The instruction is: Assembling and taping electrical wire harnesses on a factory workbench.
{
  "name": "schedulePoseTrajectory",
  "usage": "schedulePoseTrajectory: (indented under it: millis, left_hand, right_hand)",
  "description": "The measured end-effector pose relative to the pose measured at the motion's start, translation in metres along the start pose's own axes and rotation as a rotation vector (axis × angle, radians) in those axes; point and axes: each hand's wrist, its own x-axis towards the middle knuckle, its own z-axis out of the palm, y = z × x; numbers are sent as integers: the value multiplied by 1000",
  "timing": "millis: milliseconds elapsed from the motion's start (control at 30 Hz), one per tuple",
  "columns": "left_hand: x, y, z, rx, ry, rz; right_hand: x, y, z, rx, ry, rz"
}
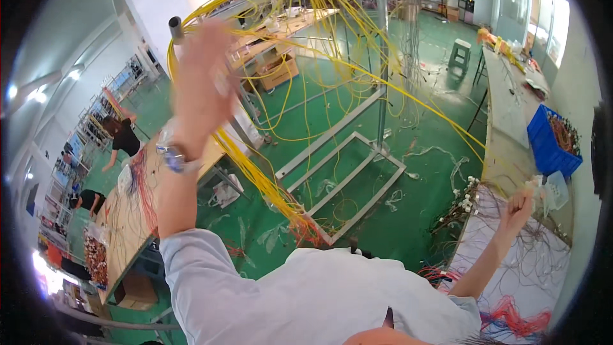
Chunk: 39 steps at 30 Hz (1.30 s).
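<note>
My left hand (205, 86) is raised in front of the metal rack, beside a pipe end draped with yellow wires (255, 182). Motion smears its fingers, so their grip cannot be told. A watch (172, 158) sits on that wrist. Over the right-hand table, my right hand (518, 209) is closed. A few yellow wires (434, 110) stretch tautly from the rack toward it and appear to end in its grip. Pale, blurred pieces lie just beyond its fingers, next to a clear plastic bag (554, 191).
The rack's metal frame (357, 217) stands ahead on a green floor with plastic scraps. A blue crate (554, 140) of wires sits on the right table (511, 121), near white connectors (469, 198). Another wooden table (121, 249) holds red wires at left. Co-workers (124, 137) are farther left.
</note>
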Motion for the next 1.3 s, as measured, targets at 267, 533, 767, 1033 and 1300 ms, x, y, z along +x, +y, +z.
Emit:
schedulePoseTrajectory:
  millis: [267,533,767,1033,1300]
  left_hand:
    - [-2,34,122,-423,-87,214]
    - [-114,263,155,-961,-521,281]
    - [-239,381,139,-1339,-910,389]
    - [-188,147,97,-981,401,-823]
    - [-163,147,81,-1270,82,-895]
  right_hand:
    - [144,77,-101,-1388,-490,-363]
    - [-60,103,254,-1007,-1441,68]
    - [-128,131,262,-208,-874,609]
    - [-50,169,6,-266,-40,646]
    - [-86,187,-117,-489,-43,812]
